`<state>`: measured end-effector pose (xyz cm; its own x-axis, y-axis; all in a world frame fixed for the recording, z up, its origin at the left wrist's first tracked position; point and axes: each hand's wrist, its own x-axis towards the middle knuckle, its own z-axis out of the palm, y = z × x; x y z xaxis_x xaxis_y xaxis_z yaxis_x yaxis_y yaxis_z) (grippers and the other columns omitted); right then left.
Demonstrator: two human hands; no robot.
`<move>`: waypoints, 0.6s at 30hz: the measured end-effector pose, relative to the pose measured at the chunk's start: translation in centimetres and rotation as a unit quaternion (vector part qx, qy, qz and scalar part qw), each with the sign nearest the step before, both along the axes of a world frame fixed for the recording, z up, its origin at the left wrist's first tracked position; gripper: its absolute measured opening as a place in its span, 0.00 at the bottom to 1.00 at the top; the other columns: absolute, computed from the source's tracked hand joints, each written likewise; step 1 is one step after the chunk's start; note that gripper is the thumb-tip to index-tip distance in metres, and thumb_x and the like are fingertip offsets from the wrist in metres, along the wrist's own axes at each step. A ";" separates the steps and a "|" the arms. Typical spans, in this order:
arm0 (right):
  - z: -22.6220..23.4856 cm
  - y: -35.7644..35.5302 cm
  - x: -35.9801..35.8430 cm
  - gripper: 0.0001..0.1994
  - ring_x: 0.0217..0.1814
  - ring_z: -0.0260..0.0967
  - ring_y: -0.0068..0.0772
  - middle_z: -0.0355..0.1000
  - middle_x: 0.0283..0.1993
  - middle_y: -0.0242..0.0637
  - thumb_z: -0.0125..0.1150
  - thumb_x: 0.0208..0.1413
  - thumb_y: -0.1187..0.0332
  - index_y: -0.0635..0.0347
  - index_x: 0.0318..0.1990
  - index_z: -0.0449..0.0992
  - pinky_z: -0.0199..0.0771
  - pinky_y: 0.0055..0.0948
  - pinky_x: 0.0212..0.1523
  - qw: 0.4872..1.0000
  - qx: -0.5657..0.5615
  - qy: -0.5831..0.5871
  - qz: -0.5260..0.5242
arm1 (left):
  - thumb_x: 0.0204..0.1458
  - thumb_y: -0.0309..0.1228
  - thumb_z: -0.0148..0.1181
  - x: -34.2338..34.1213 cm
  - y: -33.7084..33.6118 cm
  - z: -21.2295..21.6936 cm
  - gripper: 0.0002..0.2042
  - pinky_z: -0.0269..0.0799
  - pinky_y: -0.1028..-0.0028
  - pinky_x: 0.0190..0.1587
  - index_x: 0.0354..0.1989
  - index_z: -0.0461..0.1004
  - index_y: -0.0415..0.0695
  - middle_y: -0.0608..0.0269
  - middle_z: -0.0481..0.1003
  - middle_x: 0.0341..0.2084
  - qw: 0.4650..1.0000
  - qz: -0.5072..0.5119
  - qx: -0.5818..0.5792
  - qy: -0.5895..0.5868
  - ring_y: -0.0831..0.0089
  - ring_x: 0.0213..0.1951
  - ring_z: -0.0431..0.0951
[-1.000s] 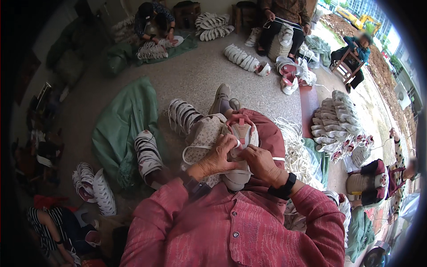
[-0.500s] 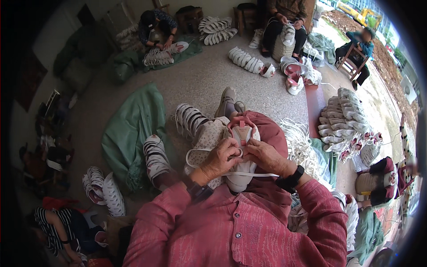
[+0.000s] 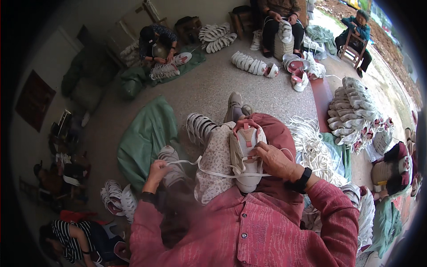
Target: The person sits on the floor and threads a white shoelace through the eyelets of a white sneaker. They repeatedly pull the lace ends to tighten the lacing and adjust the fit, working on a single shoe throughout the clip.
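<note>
A white and pink sneaker (image 3: 248, 181) rests across my lap, its toe toward me and its pink-trimmed tongue facing up. My right hand (image 3: 276, 162) is closed on the shoe's right side, fingertips pinched at the lacing edge. Out to the left, my left hand (image 3: 156, 172) pinches a white shoelace (image 3: 213, 173). The lace runs slackly from those fingers, over the patterned cloth (image 3: 213, 153) on my thigh, to the shoe's lower eyelets. Another length of lace loops up past the shoe's right side.
A heap of white laces (image 3: 311, 147) lies at my right, with a stack of shoe uppers (image 3: 353, 111) beyond. A green sack (image 3: 149, 129) lies at my left, near nested uppers (image 3: 118, 196). Co-workers (image 3: 282, 22) sit around the floor.
My left hand has left the shoe and swung out left, drawing the lace with it. The right hand stays at the shoe's right side. The view has shifted slightly.
</note>
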<state>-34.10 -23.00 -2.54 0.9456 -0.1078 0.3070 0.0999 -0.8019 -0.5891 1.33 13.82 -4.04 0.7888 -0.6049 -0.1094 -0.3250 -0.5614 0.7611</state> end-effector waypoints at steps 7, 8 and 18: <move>2.2 0.2 -4.6 0.13 0.41 0.72 0.35 0.70 0.38 0.37 0.56 0.48 0.79 0.68 0.44 0.74 0.73 0.32 0.45 0.912 0.353 0.186 -0.090 | 0.56 0.45 0.64 -7.8 -11.8 5.2 0.18 0.72 0.72 0.41 0.31 0.80 0.38 0.60 0.78 0.28 0.977 -0.199 -0.005 -0.080 0.70 0.34 0.78; 3.6 0.1 -5.5 0.11 0.40 0.72 0.32 0.71 0.36 0.35 0.56 0.50 0.78 0.68 0.42 0.75 0.72 0.30 0.45 0.865 0.434 0.246 -0.051 | 0.58 0.50 0.61 -9.8 -14.2 5.3 0.23 0.73 0.72 0.37 0.31 0.80 0.37 0.61 0.79 0.26 0.970 -0.241 -0.006 -0.006 0.70 0.31 0.79; 6.4 -1.4 -14.8 0.11 0.68 0.62 0.46 0.70 0.58 0.44 0.63 0.57 0.63 0.60 0.28 0.75 0.49 0.51 0.73 0.613 0.735 -0.288 -0.026 | 0.60 0.46 0.58 -15.5 -21.0 4.5 0.22 0.73 0.68 0.31 0.27 0.81 0.37 0.56 0.78 0.21 0.858 -0.510 -0.027 -0.052 0.66 0.24 0.78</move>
<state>-48.93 -24.44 3.85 0.7101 -0.6932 0.1231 0.6273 0.5436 -0.5577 -14.17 -7.16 0.50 -0.1494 -0.9886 -0.0210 -0.6941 0.0898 0.7142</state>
